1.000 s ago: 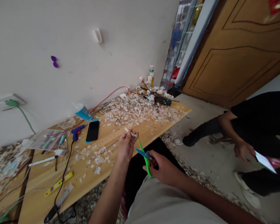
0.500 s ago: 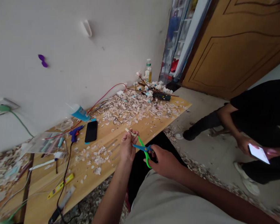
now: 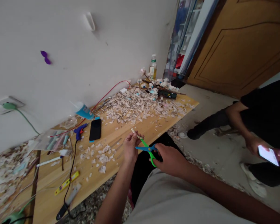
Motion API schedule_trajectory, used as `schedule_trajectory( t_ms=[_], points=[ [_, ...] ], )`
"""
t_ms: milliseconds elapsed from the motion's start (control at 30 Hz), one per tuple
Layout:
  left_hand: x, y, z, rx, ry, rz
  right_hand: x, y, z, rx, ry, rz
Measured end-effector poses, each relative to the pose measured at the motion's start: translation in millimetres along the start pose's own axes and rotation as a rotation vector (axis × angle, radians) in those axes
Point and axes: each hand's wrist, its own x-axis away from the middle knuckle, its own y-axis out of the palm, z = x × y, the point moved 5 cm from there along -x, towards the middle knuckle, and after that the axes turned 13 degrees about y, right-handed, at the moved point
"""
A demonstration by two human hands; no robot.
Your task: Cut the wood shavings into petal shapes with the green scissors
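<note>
Pinched in the fingers of my left hand (image 3: 131, 147) is a small pale strip (image 3: 135, 133), held over the front edge of the wooden table. My right hand (image 3: 168, 157) grips a pair of scissors (image 3: 150, 149) with one blue half and one green half. The blades are spread apart. The green blade tip reaches up to the fingers of my left hand, by the strip, and the blue blade points left, just below those fingers.
Pale scraps (image 3: 130, 104) cover the table (image 3: 88, 183) near flowered twigs and a bottle (image 3: 153, 67). A phone (image 3: 95, 129), glue gun (image 3: 79, 130), blue cup (image 3: 84, 111), yellow cutter (image 3: 67, 183) and cables lie left. At right a person holds a lit phone (image 3: 268, 155).
The whole view has shifted, so the table and objects appear slightly further right. Both hands keep nearly the same pose, with the strip and the spread scissors still held.
</note>
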Motion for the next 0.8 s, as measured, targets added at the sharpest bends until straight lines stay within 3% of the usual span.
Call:
schedule_trajectory(
  t_ms=[133, 367, 600, 800],
  points=[
    [-5, -14.5, 8, 0.065, -0.021, 0.089, -1, 5, -3, -0.039, 0.011, -0.040],
    [-5, -25.0, 13, 0.025, -0.058, 0.081, -16, 15, -22, -0.091, -0.013, -0.105],
    [-10, -43.9, 16, 0.018, 0.029, 0.183, -25, 25, -30, -0.070, -0.025, -0.078],
    [-12, -45.6, 21, -0.011, 0.036, 0.218, -29, 24, -33, -0.089, -0.024, -0.096]
  ],
)
